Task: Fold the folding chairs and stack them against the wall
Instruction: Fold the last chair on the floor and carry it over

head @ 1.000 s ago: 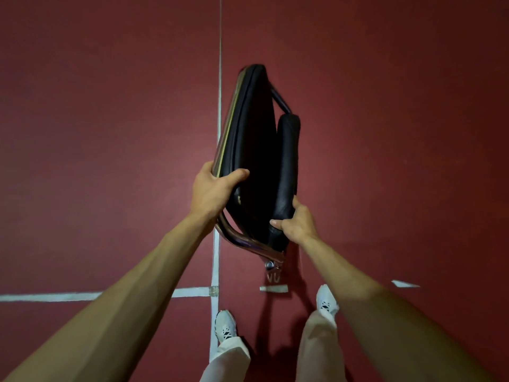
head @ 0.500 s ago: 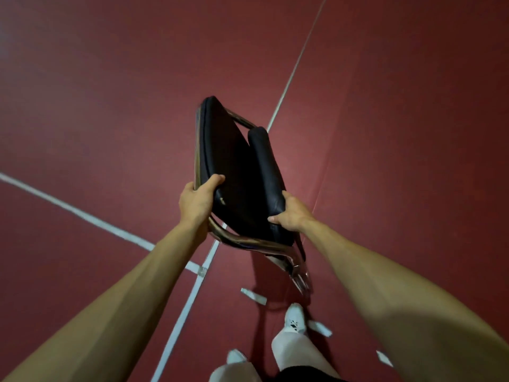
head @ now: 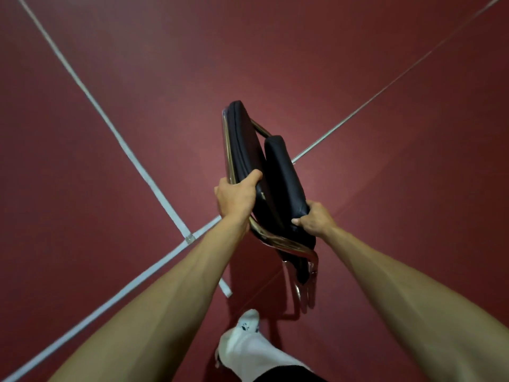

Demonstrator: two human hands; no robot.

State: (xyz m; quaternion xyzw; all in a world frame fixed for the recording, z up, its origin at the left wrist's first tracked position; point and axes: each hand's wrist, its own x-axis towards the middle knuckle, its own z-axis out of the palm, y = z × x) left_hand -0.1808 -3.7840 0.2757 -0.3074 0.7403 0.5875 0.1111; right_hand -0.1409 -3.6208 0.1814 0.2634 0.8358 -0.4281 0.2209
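Note:
A folded chair (head: 249,158) with black padded seat and backrest and a chrome tube frame hangs in the air in front of me, above the floor. My left hand (head: 235,201) grips the seat's left edge and the frame tube. My right hand (head: 316,219) holds the near end of the black backrest pad. The chrome legs (head: 304,285) point down toward my feet. No wall is in view.
Dark red sports floor (head: 110,257) with white court lines (head: 115,136) crossing under the chair. My white shoe and light trouser leg (head: 245,343) show at the bottom centre. Nothing else stands on the floor in view.
The view has turned, so the floor lines now cross diagonally. The chair has stayed in both hands, tilted slightly more to the right. One foot has stepped forward.

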